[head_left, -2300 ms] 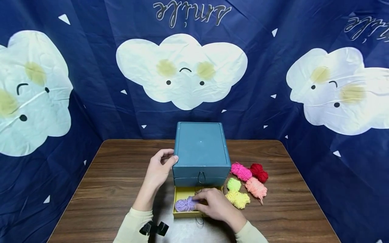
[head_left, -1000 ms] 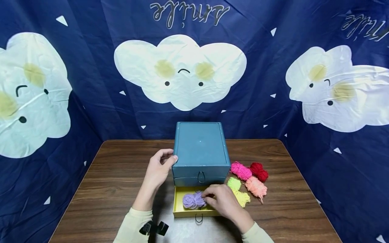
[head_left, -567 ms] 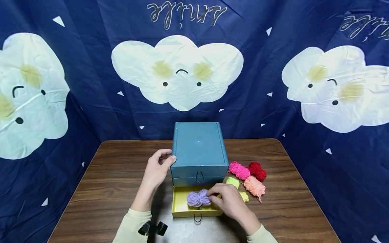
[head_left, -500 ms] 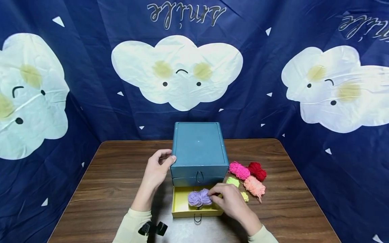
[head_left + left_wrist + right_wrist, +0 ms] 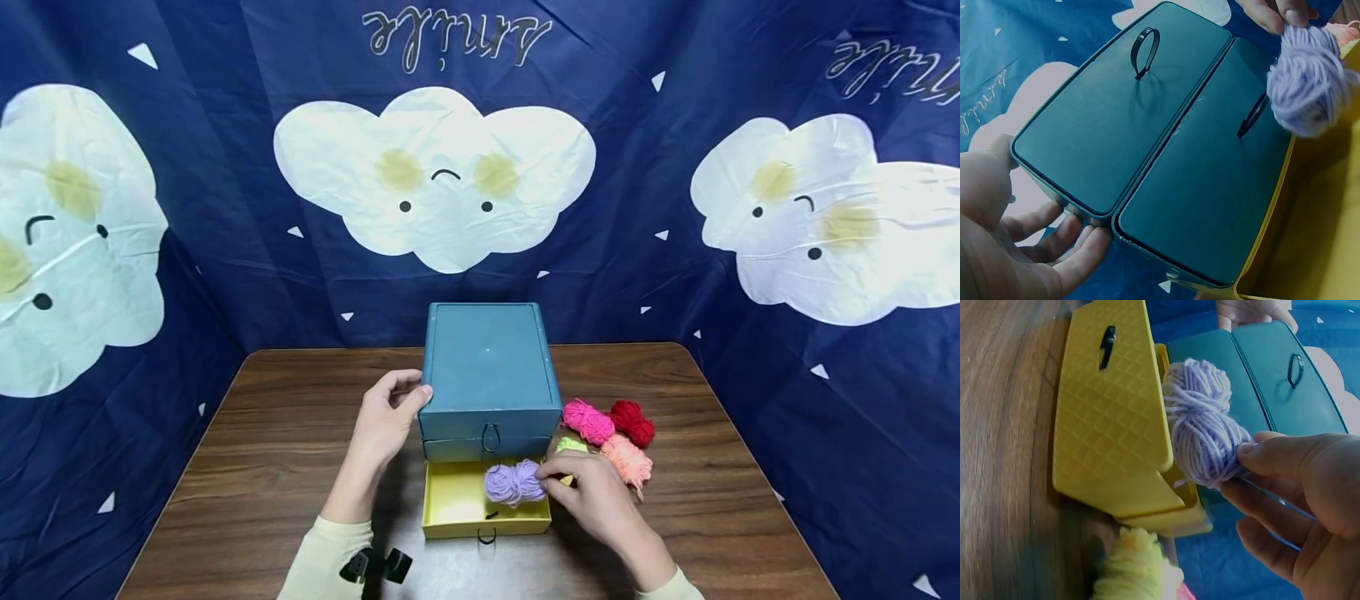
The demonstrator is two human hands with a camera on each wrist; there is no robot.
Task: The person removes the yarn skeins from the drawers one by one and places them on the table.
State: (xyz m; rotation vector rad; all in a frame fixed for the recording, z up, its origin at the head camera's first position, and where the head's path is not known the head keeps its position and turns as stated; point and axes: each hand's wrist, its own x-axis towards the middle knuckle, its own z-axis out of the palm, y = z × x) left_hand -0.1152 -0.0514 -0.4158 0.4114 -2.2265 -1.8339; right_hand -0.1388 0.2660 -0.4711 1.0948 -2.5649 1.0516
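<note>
In my right hand (image 5: 600,496), thumb and fingertips pinch one end of a lilac yarn skein (image 5: 512,484). The skein, tied at its waist, hangs over the right part of a pulled-out yellow drawer (image 5: 452,498). That drawer is the lowest of a teal drawer box (image 5: 489,358), whose upper two drawers are closed and carry black loop pulls. My left hand (image 5: 384,421) rests against the box's left side, fingers on the side wall and thumb at the edge. In the right wrist view the skein (image 5: 1204,419) is beside the drawer's quilted front (image 5: 1110,412).
Right of the box lie a pink skein (image 5: 588,421), a red skein (image 5: 632,423), a peach skein (image 5: 627,461) and a yellow-green one (image 5: 572,445), partly behind my right hand. A wooden table (image 5: 285,450) carries everything. A blue cloud-printed cloth (image 5: 247,208) hangs behind.
The lilac skein has gone from the drawer's left part to its right part and up, in my right hand. My left hand stays against the box.
</note>
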